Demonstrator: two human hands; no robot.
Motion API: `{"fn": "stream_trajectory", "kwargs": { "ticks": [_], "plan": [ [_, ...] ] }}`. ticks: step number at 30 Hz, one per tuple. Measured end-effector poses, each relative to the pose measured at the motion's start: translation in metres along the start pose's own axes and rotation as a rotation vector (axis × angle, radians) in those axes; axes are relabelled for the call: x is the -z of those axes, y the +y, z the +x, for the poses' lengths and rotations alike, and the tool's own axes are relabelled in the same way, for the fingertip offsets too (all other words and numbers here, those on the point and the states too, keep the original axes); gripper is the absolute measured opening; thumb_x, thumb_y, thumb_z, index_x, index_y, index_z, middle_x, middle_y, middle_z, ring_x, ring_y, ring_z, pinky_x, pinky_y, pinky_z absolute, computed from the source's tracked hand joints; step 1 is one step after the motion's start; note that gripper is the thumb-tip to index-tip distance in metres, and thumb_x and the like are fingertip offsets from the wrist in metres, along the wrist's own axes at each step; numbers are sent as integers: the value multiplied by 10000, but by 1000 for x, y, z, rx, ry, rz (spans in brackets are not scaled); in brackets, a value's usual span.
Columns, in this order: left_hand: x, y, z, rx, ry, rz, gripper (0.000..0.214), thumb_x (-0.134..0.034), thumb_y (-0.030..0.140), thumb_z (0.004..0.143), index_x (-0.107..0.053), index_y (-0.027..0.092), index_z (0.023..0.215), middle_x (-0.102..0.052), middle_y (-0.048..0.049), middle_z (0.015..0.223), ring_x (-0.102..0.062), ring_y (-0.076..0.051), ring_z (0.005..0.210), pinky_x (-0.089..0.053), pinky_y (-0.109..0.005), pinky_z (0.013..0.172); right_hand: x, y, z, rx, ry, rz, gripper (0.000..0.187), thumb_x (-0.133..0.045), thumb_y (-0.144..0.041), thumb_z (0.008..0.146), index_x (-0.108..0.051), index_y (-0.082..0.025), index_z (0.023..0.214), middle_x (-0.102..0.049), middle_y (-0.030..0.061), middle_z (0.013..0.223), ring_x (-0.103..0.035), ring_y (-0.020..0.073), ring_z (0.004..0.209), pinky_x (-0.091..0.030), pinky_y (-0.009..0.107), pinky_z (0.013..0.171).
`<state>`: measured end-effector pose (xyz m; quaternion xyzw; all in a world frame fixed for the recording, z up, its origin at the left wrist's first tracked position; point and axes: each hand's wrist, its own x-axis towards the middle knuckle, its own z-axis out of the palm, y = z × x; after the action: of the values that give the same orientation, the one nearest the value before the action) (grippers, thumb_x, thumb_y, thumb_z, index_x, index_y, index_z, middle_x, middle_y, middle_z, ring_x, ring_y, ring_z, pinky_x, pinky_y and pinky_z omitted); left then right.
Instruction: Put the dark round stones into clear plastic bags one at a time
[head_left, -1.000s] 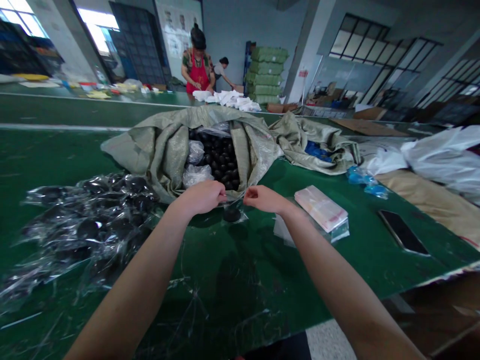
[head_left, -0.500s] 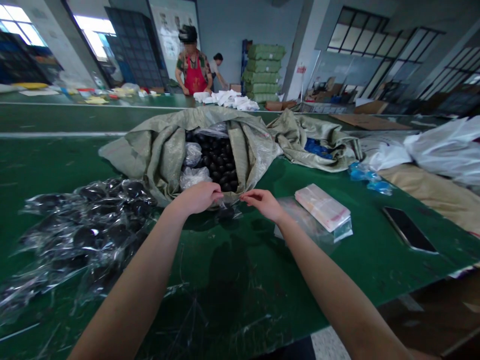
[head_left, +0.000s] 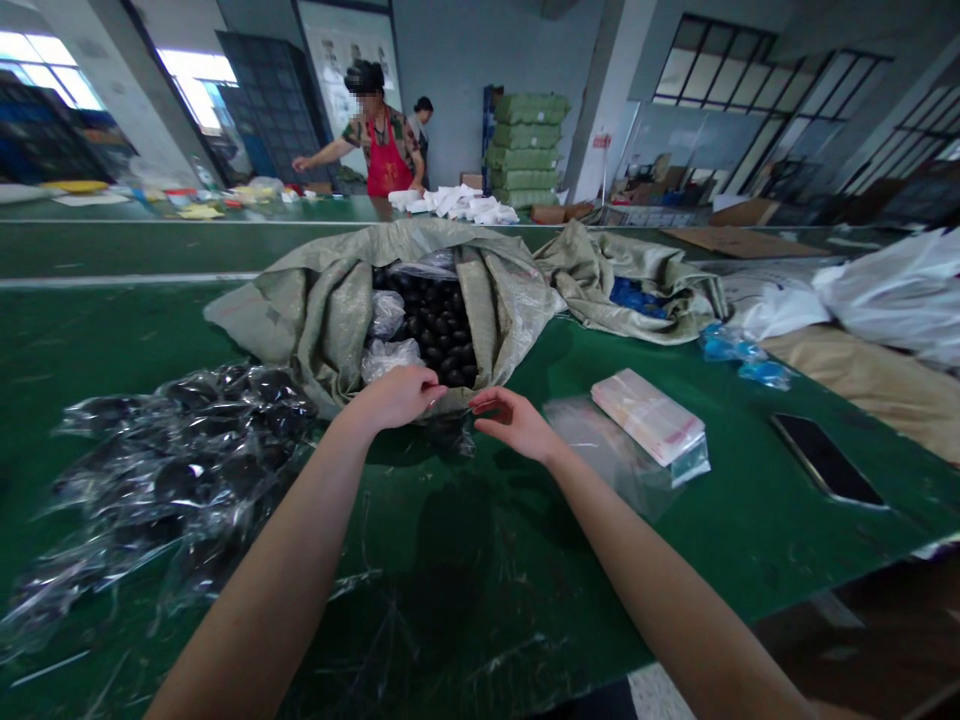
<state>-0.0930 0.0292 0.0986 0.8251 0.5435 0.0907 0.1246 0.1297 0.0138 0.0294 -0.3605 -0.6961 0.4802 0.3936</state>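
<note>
My left hand [head_left: 401,397] is closed in a pinch at the front of an open woven sack [head_left: 330,330]. Below its fingertips hangs a small clear plastic bag [head_left: 451,436] with a dark item inside, its upper edge hidden by the fingers. To the right of that bag, my right hand [head_left: 514,424] is open, thumb and fingers apart, with nothing between them. Many shiny black egg-shaped pieces [head_left: 442,335] fill the sack's mouth, along with crumpled clear plastic [head_left: 390,357].
Bagged black pieces [head_left: 187,470] lie heaped at left. On the right are a stack of flat clear bags [head_left: 649,415], a phone [head_left: 825,460] and another sack [head_left: 592,280] with blue contents. Two people [head_left: 386,150] stand behind the far green table.
My right hand's fingers have parted from a pinch and come slightly left. The small bag has shifted a little left and down. A person in the background has stretched out an arm.
</note>
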Motion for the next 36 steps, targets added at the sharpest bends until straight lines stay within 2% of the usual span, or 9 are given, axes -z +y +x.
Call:
{"fn": "stream_trajectory", "kwargs": {
  "ticks": [4, 10, 14, 19, 25, 29, 33, 36],
  "plan": [
    [-1, 1, 1, -5, 19, 15, 325, -453, 390, 901, -634, 177, 734, -643, -52, 715, -558, -173, 657, -351, -271, 600, -9, 3, -5, -9, 25, 0, 324, -753, -269, 706, -627, -193, 995, -661, 64, 1054, -640, 194, 966, -520, 342, 823],
    [-1, -1, 1, 9, 28, -43, 350, -450, 429, 885, -611, 183, 695, -626, -39, 671, -550, -163, 628, -356, -264, 588, -21, 15, 0, 38, 197, 129, 178, -706, -361, 746, -679, -198, 813, -702, 46, 947, -640, 187, 923, -492, 345, 885],
    [0, -6, 1, -13, -3, -109, 370, -451, 461, 871, -596, 185, 672, -617, -30, 656, -545, -157, 614, -361, -263, 579, -21, 16, 0, -53, 267, 220, 191, -691, -391, 738, -705, -215, 811, -718, 42, 911, -646, 201, 886, -505, 355, 838],
    [-1, -10, 2, -75, -89, -210, 398, -463, 527, 851, -641, 185, 752, -630, -17, 681, -557, -156, 648, -385, -252, 591, -19, 19, 1, -158, 339, 381, 170, -685, -378, 713, -684, -216, 763, -716, 34, 852, -654, 206, 888, -515, 331, 789],
    [-7, -7, 5, -105, -175, -297, 439, -440, 554, 859, -657, 175, 817, -615, -7, 698, -524, -139, 633, -375, -241, 572, -20, 24, -1, -152, 323, 488, 181, -689, -363, 729, -675, -204, 815, -706, 33, 885, -649, 178, 883, -505, 273, 707],
    [-13, -10, 8, -78, -183, -327, 457, -431, 573, 853, -654, 175, 829, -604, -8, 697, -512, -138, 614, -374, -243, 556, -23, 26, -3, -140, 307, 439, 253, -732, -390, 710, -669, -203, 869, -705, 30, 890, -646, 168, 864, -508, 277, 720],
    [-14, -10, 8, -47, -177, -310, 460, -419, 583, 849, -652, 187, 818, -590, -3, 676, -508, -145, 607, -371, -246, 544, -24, 28, -2, -140, 306, 342, 237, -709, -416, 722, -680, -201, 817, -708, 31, 861, -639, 165, 829, -510, 290, 731],
    [-12, -10, 7, -60, -184, -312, 465, -411, 585, 854, -646, 186, 809, -592, -4, 685, -513, -145, 620, -385, -244, 564, -23, 29, 0, -145, 323, 355, 201, -690, -402, 732, -678, -209, 791, -709, 27, 849, -642, 168, 842, -504, 288, 732]
  ]
}}
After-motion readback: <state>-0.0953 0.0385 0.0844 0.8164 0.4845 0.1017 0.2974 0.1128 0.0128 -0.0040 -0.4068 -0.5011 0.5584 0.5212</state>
